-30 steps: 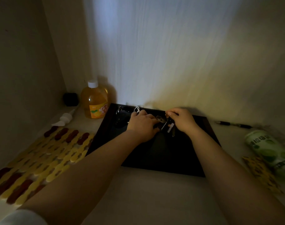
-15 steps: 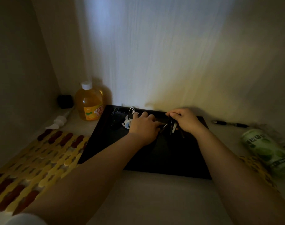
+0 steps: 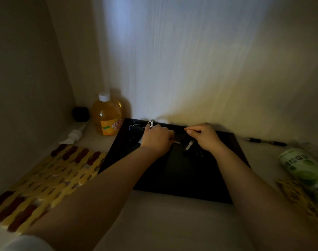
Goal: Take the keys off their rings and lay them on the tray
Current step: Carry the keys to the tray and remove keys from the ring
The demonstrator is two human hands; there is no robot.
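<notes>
**Keys over the dark tray: small, stiff, hard to see**

Over the far half of the tray (image 3: 181, 178), in the head view, both hands work close together but not touching. The left hand (image 3: 157, 140) is curled, knuckles up, and a thin pale tip, probably a key (image 3: 176, 142), pokes out from its fingers toward the right; I judge the hand closed on it, though the grip itself is hidden. The right hand (image 3: 204, 137) is pinched, thumb against forefinger, above a hanging bunch (image 3: 190, 148) in which one pale key catches the light; whether the pinch holds the ring I cannot tell.

Handling, as a judgement: keys are light, rigid metal and will not bend, while a split ring is springy and stiff to pry. The sensible hold is the flat bow of the key in one hand and the ring steadied in the other, sliding the key round the coil. Smooth metal slips easily, more so in this dim light.

Counts: two hands; one tray; one bunch under the right hand, its key number too dark to count. Left of the left hand lie one white loop (image 3: 151, 124) and a dark clump (image 3: 134, 129) on the tray's far corner.

Beyond the tray's left edge stands one orange bottle (image 3: 107, 116); right of the tray lie one pen (image 3: 267, 141) and one green can (image 3: 303, 167) on the tabletop (image 3: 163, 223).
</notes>
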